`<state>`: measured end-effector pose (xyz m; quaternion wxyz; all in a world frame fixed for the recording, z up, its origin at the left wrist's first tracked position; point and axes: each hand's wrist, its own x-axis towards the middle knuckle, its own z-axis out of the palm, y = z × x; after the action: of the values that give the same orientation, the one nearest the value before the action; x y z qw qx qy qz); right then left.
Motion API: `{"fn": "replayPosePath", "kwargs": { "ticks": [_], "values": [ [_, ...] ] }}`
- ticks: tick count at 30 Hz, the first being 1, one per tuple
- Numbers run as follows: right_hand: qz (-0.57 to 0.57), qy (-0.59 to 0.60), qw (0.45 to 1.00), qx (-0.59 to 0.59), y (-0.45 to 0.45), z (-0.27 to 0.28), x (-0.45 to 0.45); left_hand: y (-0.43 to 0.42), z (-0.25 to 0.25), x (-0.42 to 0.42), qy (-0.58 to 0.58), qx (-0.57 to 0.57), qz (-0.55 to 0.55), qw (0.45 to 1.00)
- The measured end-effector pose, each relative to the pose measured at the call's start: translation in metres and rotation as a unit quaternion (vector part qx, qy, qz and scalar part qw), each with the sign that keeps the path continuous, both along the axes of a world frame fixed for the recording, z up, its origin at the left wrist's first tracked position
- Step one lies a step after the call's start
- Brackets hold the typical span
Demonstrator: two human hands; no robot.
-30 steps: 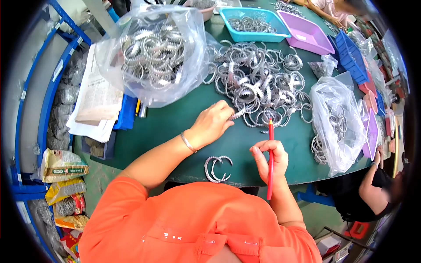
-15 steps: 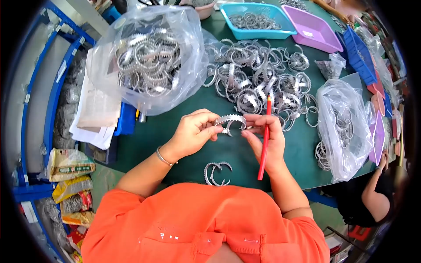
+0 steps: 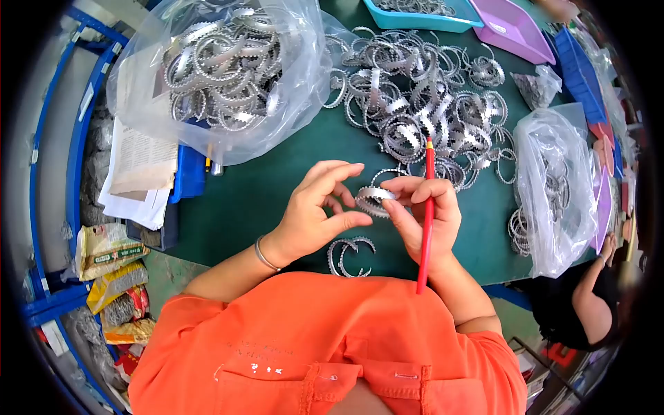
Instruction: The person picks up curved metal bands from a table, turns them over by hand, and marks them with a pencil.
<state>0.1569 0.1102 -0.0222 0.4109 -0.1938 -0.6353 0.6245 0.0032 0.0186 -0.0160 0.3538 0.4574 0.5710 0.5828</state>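
Note:
My right hand pinches a toothed silver ring between thumb and forefinger. It also holds a red pencil, which points up toward the pile. To the left of the ring, my left hand is open, its thumb and fingers spread and apart from the ring. Two or so open toothed rings lie on the green table near my body. Beyond my hands spreads a large pile of silver rings.
A clear bag of rings stands at the back left beside papers. Another clear bag lies on the right. Turquoise and purple trays are at the back. Another person's arm shows at the right.
From the pile, my left hand came back to the middle with a ring. Both hands then held it; now my left hand has let go and the right keeps it. The view has shifted.

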Motion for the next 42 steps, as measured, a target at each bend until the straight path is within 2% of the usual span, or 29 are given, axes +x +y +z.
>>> {"fn": "replayPosePath", "kwargs": {
  "ticks": [1,3,7,9,11,12,14,15,17,21,23,29,33,36,38,39,41,42],
  "values": [
    [-0.006,-0.004,1.000,0.002,-0.002,0.002,0.000,0.001,0.000,-0.001,0.008,-0.015,0.001,1.000],
    [0.000,0.061,0.991,-0.122,-0.006,0.008,0.000,-0.001,-0.009,-0.008,-0.043,-0.087,-0.104,0.990],
    [-0.008,0.043,0.992,-0.120,-0.005,0.007,0.004,-0.004,-0.004,-0.009,-0.117,-0.086,-0.108,0.983],
    [-0.029,0.034,0.991,-0.126,-0.003,0.007,0.008,-0.005,-0.006,-0.010,-0.112,-0.070,-0.104,0.986],
    [-0.038,0.019,0.993,-0.113,0.001,0.006,0.012,-0.007,-0.006,-0.012,-0.003,-0.044,-0.095,0.994],
    [-0.037,0.018,0.993,-0.113,0.001,0.006,0.012,-0.007,-0.006,-0.012,-0.004,-0.044,-0.094,0.995],
    [-0.036,0.007,0.998,-0.058,0.002,0.007,0.011,-0.007,-0.002,-0.012,0.123,0.013,-0.056,0.991],
    [-0.031,0.007,0.998,-0.059,0.004,0.008,0.010,-0.006,-0.001,-0.012,0.124,0.010,-0.052,0.991],
    [0.009,-0.048,0.995,0.091,0.006,0.008,0.010,-0.006,0.001,-0.011,0.202,0.041,-0.025,0.978],
    [0.010,-0.048,0.994,0.100,0.005,-0.004,0.010,-0.006,0.005,-0.009,0.247,0.059,0.006,0.967],
    [0.009,-0.047,0.994,0.102,0.004,-0.006,0.010,-0.008,0.007,-0.007,0.188,0.054,0.032,0.980],
    [0.024,-0.067,0.991,0.114,0.004,-0.007,0.008,-0.010,0.009,-0.010,0.225,0.065,0.027,0.972],
    [0.027,-0.048,0.989,0.141,0.002,0.001,0.006,-0.011,0.003,-0.010,0.201,0.063,0.020,0.977],
    [0.027,-0.045,0.988,0.142,0.001,0.003,0.007,-0.013,-0.003,-0.010,0.171,0.035,0.005,0.985],
    [0.027,-0.045,0.987,0.149,0.001,0.005,0.007,-0.014,-0.006,-0.008,0.108,0.014,-0.004,0.994],
    [0.035,-0.039,0.990,0.130,0.000,0.007,0.007,-0.015,-0.007,-0.008,0.108,0.014,-0.005,0.994],
    [0.038,-0.030,0.992,0.115,-0.001,0.009,0.007,-0.015,-0.007,-0.007,0.022,-0.034,-0.026,0.999],
    [0.013,-0.003,1.000,0.025,-0.002,0.009,0.008,-0.015,-0.005,-0.008,0.024,-0.031,-0.029,0.999]
  ]
}}
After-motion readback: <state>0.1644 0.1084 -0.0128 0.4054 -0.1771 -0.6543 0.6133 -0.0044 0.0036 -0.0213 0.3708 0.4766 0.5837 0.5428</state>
